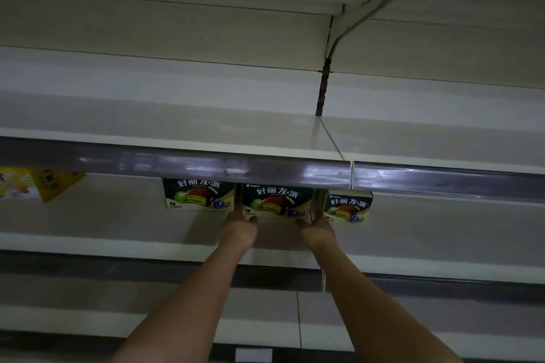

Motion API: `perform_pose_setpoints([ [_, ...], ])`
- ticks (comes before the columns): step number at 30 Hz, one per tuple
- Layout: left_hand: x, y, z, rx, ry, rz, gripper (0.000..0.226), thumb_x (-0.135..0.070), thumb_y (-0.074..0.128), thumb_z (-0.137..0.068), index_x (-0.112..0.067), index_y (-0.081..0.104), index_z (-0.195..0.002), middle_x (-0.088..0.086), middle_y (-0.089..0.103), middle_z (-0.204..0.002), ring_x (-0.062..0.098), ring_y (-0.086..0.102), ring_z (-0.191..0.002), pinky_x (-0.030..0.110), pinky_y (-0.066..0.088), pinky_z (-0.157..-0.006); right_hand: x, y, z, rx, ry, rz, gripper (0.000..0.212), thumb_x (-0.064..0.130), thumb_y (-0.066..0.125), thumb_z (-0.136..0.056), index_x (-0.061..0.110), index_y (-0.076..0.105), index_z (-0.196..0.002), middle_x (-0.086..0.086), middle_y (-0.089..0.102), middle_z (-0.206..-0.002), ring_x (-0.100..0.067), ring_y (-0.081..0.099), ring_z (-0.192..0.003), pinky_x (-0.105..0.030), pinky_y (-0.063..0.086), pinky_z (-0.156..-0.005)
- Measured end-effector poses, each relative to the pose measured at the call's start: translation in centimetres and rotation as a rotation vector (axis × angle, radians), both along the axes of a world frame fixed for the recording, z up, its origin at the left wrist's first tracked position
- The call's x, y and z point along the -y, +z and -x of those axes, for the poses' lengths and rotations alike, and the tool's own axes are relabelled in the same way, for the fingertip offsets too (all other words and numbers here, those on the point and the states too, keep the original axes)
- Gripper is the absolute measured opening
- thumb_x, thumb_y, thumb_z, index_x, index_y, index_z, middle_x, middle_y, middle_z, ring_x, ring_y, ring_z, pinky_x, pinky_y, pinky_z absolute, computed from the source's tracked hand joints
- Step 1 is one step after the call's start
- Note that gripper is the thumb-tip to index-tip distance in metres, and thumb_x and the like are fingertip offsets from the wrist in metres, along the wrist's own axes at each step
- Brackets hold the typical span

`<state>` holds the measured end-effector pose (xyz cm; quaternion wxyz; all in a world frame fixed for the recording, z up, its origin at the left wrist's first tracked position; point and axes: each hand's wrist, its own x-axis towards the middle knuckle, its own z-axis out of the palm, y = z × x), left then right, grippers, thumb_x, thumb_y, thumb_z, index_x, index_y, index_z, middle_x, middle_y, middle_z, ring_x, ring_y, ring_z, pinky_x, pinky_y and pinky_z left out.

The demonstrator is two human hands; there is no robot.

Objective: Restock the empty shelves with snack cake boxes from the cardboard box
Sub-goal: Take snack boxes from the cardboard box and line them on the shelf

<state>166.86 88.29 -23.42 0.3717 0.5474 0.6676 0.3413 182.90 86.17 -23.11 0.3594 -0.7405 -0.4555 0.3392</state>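
Reaching into the shelf (147, 240) at lower centre of the frame, your left hand (238, 230) and right hand (318, 231) press the sides of the middle snack cake box (275, 200); whether the fingers curl round it is hidden. Two matching boxes (198, 193) flank it. Beyond, the upper shelf (177, 127) is bare, so most restocking remains.

Pale shelf (118, 240) with three snack cake boxes (199, 194) and yellow packets (32, 184).
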Motion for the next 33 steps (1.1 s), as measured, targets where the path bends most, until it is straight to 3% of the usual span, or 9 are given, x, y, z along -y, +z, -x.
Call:
perform_pose_setpoints([
  [6,3.1,-0.7,-0.3,-0.202,-0.068,-0.02,0.05,-0.023,0.049,-0.098,-0.014,0.036,-0.145,0.012,0.041,-0.147,0.03,0.045,-0.128,0.034,0.041,-0.101,3.8,-1.3,-1.7,0.161,0.094,0.002,0.054,0.038,0.057,-0.089,0.017,0.041,-0.137,-0.01,0.055,-0.13,-0.028,0.051,-0.118,-0.046,0.044,-0.101],
  [9,4.6,-1.0,-0.6,-0.267,-0.094,-0.057,0.05,-0.02,0.049,-0.097,-0.014,0.037,-0.145,0.011,0.042,-0.145,0.029,0.048,-0.125,0.038,0.043,-0.101,6.2,-0.7,-2.0,0.226,0.077,-0.022,0.062,0.036,0.054,-0.093,0.014,0.03,-0.146,-0.011,0.046,-0.14,-0.029,0.046,-0.126,-0.044,0.04,-0.105],
  [12,6.3,-0.9,-1.0,-0.283,-0.101,-0.093,0.05,-0.019,0.05,-0.096,-0.016,0.038,-0.144,0.009,0.043,-0.144,0.03,0.05,-0.122,0.04,0.046,-0.097,8.7,-0.4,-2.5,0.222,0.002,-0.029,0.07,0.037,0.053,-0.095,0.016,0.017,-0.152,-0.01,0.037,-0.15,-0.03,0.04,-0.133,-0.043,0.036,-0.109],
  [19,11.0,-0.5,-1.2,-0.271,-0.217,-0.209,0.047,-0.019,0.05,-0.096,-0.016,0.041,-0.142,0.009,0.047,-0.14,0.028,0.049,-0.123,0.037,0.044,-0.096,16.9,-0.9,-2.1,0.213,-0.156,-0.006,0.068,0.034,0.053,-0.096,0.012,0.019,-0.151,-0.013,0.036,-0.15,-0.031,0.039,-0.134,-0.041,0.034,-0.109],
  [25,16.1,-3.1,-0.9,-0.328,-0.432,-0.123,0.047,-0.024,0.046,-0.098,-0.013,0.037,-0.144,0.009,0.041,-0.145,0.028,0.045,-0.127,0.036,0.041,-0.1,24.9,-3.5,-1.1,0.226,-0.223,0.071,0.07,0.036,0.05,-0.097,0.013,0.015,-0.153,-0.012,0.033,-0.152,-0.029,0.039,-0.135,-0.04,0.034,-0.111],
  [33,23.2,-7.3,-4.7,-0.423,-0.823,0.113,0.07,-0.054,0.032,-0.097,-0.01,0.023,-0.15,0.012,0.028,-0.155,0.03,0.028,-0.14,0.041,0.027,-0.114,36.5,-6.4,-2.3,0.267,-0.403,0.232,0.07,0.048,0.047,-0.095,0.021,0.016,-0.152,-0.007,0.039,-0.15,-0.027,0.044,-0.131,-0.039,0.04,-0.106],
])
